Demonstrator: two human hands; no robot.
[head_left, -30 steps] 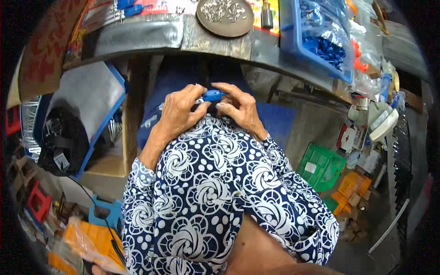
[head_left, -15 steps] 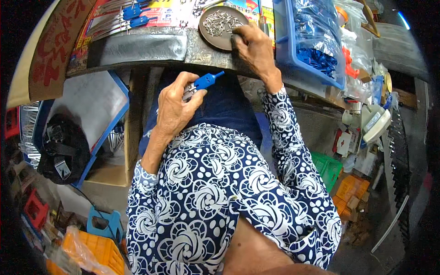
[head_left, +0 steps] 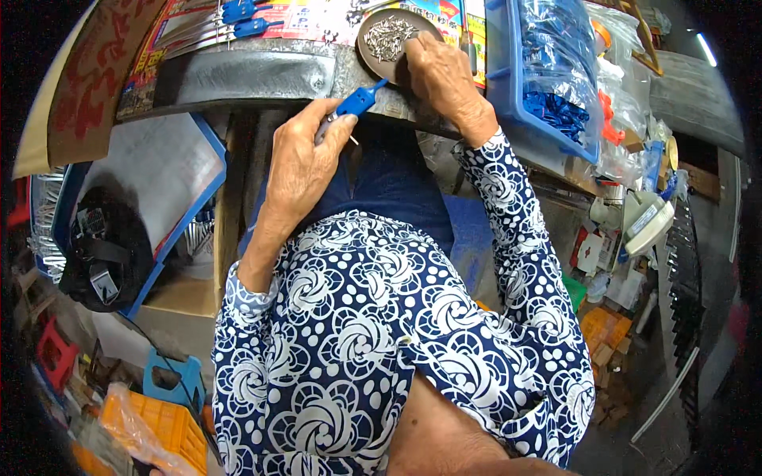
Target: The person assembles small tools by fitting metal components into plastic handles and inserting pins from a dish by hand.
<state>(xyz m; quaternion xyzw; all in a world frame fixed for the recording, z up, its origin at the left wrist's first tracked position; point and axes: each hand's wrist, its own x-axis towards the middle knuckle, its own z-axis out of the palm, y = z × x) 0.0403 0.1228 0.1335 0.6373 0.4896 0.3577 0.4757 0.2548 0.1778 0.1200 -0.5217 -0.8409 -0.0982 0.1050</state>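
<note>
My left hand (head_left: 302, 163) is closed round a blue plastic piece (head_left: 357, 101) with a narrow tip and a grey part below it. The tip points up and right, near the bench edge. Close to it, my right hand (head_left: 448, 87) is over the right side of a round brown dish (head_left: 376, 68), its fingers curled together. Small silvery metal pins (head_left: 389, 37) lie heaped in the dish. Whatever is between the right fingertips is hidden behind the hand.
Similar blue pieces with long metal rods (head_left: 250, 28) lie at the bench's far left. A blue bin (head_left: 508, 119) holding bagged blue parts stands right of the dish. A dark metal plate (head_left: 246, 77) lies along the front edge. An orange crate (head_left: 155, 420) is at lower left.
My left hand has moved up and right with the blue piece, bringing its tip closer to the dish. My right hand stays over the dish, its fingers now turned further under.
</note>
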